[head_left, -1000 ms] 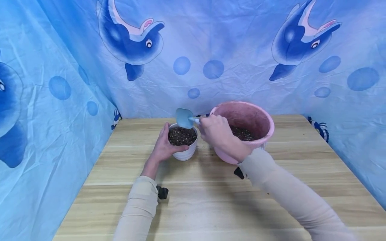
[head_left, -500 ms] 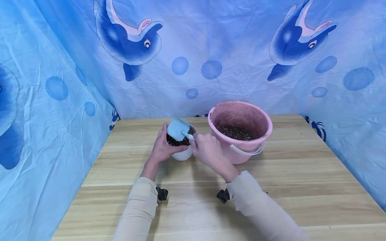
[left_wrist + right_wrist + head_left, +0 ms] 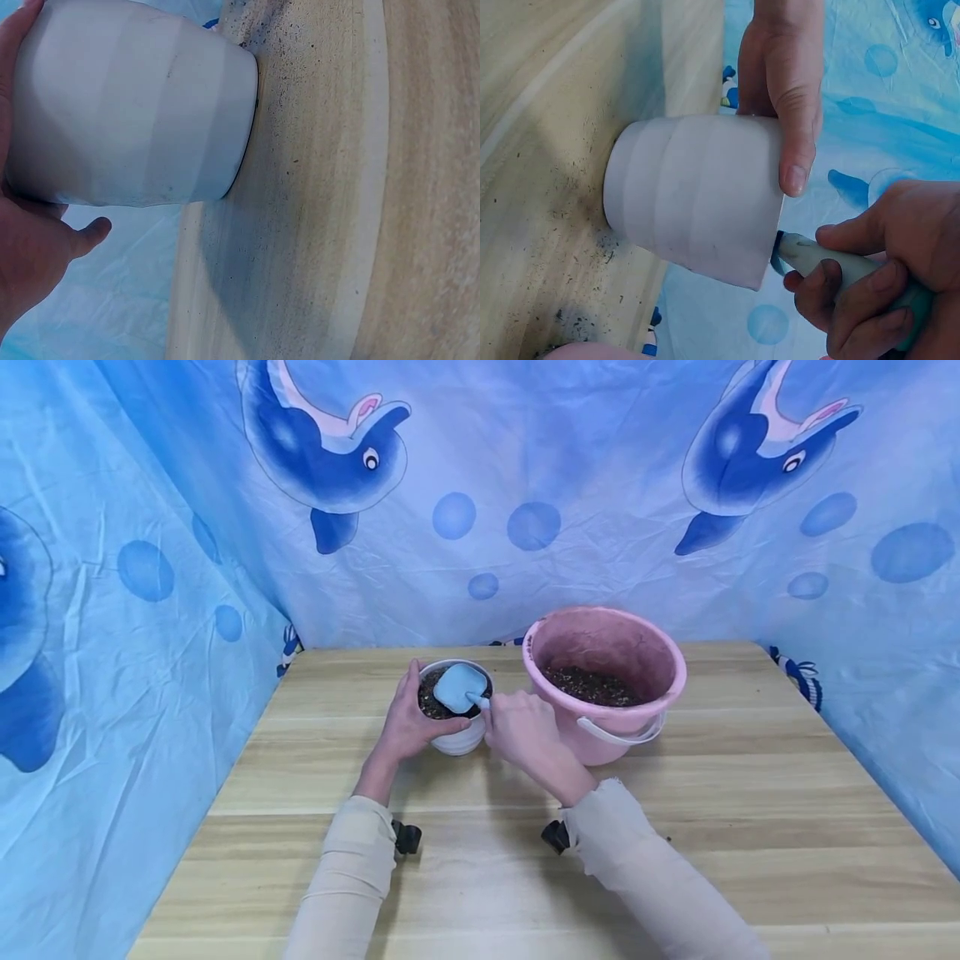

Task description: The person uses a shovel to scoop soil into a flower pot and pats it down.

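A white flower pot with dark soil in it stands on the table. Around its left side my left hand holds it, thumb across the front near the rim and fingers behind. In the right wrist view, that thumb lies along the ribbed wall of the pot. My right hand grips the handle of a light blue hand trowel, whose blade lies low over the soil inside the rim. The right wrist view shows my right hand with fingers wrapped round the thick handle.
Just right of the pot stands a pink bucket partly filled with soil, its white handle hanging at the front. Loose soil crumbs are scattered on the wooden table. A blue dolphin-print curtain surrounds the table's back and sides.
The trowel has come down from above the pot's back rim to the soil, and its blade then shifted slightly right. My right arm has moved left, uncovering the bucket. The left hand keeps its hold.
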{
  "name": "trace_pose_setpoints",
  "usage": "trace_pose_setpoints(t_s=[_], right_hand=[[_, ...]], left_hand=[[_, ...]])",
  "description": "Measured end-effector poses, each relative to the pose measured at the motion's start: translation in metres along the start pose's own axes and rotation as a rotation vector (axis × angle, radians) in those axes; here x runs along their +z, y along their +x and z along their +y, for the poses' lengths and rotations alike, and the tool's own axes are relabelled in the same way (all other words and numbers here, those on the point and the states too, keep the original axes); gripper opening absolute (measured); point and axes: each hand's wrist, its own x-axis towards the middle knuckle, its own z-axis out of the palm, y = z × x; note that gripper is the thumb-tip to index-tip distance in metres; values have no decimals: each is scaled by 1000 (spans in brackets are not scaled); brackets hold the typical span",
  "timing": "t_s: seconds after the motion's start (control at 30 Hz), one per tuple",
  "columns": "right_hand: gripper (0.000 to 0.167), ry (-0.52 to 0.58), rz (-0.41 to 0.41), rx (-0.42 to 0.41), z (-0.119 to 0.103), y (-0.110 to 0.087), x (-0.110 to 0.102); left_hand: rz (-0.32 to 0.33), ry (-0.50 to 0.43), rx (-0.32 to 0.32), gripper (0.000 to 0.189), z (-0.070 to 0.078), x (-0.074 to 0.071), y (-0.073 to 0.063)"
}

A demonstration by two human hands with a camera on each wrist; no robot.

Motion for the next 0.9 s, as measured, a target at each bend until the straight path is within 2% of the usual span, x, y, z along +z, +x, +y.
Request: trace_pose_setpoints(t_s=[0.17,0.27,0.53,0.7,0.8,0.9], right_hand=[[27,-30,-56,15,-3,5,-3],[27,5,-130,32,-3,9,-5],[28,284,-367,92,8,22,-11],[40,472,-496,122,13,25,-13],[42,527,-531,117,15,24,-13],[41,531,-522,90,16,23,-14]], left_hand=[[3,1,-11,135,1,-1,-1],[-3,1,-19,135,2,0,0],[-2,-31,-14,134,1,0,0],[0,-36,-12,135,0,1,-1],[3,-37,-12,135,0,2,-2],[11,-39,-1,134,-1,3,-1]])
